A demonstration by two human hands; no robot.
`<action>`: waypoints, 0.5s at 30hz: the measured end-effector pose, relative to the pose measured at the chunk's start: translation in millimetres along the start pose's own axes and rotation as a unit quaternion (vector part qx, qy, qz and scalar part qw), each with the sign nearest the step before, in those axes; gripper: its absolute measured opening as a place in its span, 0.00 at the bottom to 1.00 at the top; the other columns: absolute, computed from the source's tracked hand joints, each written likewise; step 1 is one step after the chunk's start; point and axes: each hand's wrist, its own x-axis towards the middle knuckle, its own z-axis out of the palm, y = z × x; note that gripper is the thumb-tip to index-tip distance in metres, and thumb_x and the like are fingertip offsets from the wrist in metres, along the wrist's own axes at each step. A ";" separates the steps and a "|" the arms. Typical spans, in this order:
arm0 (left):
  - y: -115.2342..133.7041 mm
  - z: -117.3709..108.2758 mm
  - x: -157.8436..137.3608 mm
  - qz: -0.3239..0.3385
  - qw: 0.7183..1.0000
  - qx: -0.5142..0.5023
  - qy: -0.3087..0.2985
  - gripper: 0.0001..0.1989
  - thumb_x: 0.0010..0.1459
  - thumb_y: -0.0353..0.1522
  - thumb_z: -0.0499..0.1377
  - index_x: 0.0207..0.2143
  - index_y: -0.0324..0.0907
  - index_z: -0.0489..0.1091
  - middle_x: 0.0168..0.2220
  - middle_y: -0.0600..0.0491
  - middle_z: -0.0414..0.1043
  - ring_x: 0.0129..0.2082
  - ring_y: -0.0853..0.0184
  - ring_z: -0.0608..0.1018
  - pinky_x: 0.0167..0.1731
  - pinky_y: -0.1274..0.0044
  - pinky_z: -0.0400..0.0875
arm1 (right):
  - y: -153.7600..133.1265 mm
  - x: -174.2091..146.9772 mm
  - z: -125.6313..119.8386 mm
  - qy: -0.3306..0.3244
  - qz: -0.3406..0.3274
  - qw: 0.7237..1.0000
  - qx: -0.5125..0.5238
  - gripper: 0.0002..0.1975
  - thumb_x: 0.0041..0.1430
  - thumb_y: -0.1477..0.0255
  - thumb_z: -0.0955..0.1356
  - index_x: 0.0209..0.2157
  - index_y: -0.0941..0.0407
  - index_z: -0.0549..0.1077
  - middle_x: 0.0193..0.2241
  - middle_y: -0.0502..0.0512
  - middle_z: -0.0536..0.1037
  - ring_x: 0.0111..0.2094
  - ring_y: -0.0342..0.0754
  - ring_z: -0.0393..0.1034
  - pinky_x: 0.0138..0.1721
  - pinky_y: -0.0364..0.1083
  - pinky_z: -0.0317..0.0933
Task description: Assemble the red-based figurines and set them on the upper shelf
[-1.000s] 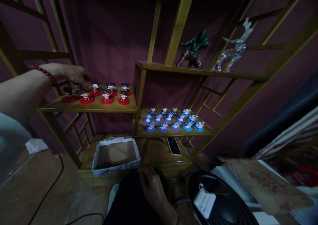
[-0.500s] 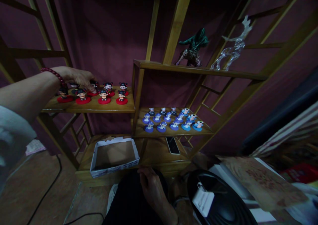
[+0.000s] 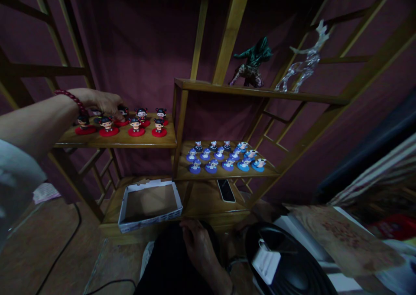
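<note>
On the upper left shelf, my left hand point(image 3: 105, 103) is closed on a small black-haired figurine point(image 3: 123, 111) with a red round base, in the back row; the fingertips reach down to its base. Similar figurines stand around it: one with arms at its front point(image 3: 106, 124), another point(image 3: 134, 125), one at the front right point(image 3: 159, 126) and two behind point(image 3: 141, 114). The wrist partly covers those at the left end. My right hand point(image 3: 198, 240) rests on my dark-trousered knee, fingers loosely laid out, with nothing in it.
Several purple, blue and black figurines point(image 3: 211, 166) stand in rows on the lower right shelf. Below are an open shallow cardboard box point(image 3: 122, 217) and a phone point(image 3: 225, 191). A green-hooded statue point(image 3: 255, 60) and a clear deer point(image 3: 303, 65) stand above. A black round object point(image 3: 302, 264) is at right.
Almost nothing differs. My left hand has shifted very slightly at the same figurine, which stays in its place; my right hand has not moved.
</note>
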 end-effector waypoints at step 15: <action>-24.7 -16.7 58.9 0.250 0.959 0.132 0.030 0.18 0.50 0.35 0.62 0.38 0.29 0.69 0.31 0.58 0.78 0.22 0.83 0.71 0.24 0.89 0.66 | 4.3 -3.9 -3.9 0.023 -0.013 1.000 -0.001 0.13 0.54 0.84 0.60 0.35 0.58 0.72 0.32 0.57 0.77 0.35 0.47 0.73 0.38 0.44 0.67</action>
